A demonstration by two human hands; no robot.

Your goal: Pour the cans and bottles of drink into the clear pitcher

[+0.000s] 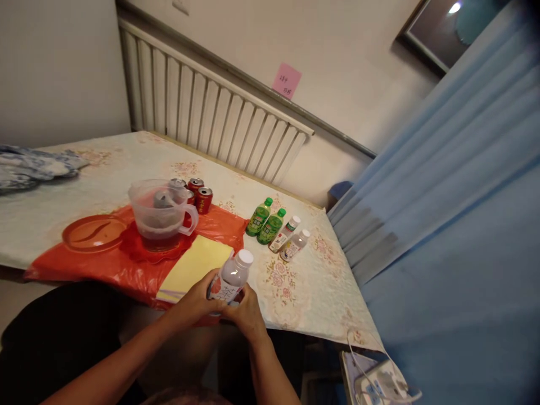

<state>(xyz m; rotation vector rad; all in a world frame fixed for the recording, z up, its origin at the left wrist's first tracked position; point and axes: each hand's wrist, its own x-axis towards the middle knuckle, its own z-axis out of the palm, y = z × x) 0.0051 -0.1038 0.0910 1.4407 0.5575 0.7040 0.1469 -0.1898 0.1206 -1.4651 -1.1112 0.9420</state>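
Note:
Both my left hand (202,298) and my right hand (248,315) are wrapped round a clear plastic drink bottle (234,273) with a white cap and a printed label. It is tilted a little, over the table's front edge. Just left of it lies a stack of yellow paper (196,264) on a red plastic bag (101,273). Behind the paper, a clear measuring jug (156,211) stands on a red scalloped dish (129,244). An orange round lid (95,233) lies left of the jug. My fingers partly hide the bottle's lower half.
Several red cans (205,201) stand behind the jug. Two green bottles (258,218) and two white-capped bottles (295,246) form a row to the right. Crumpled patterned cloth (34,169) lies far left. A blue curtain (455,225) hangs along the right side; a radiator (219,107) lines the wall.

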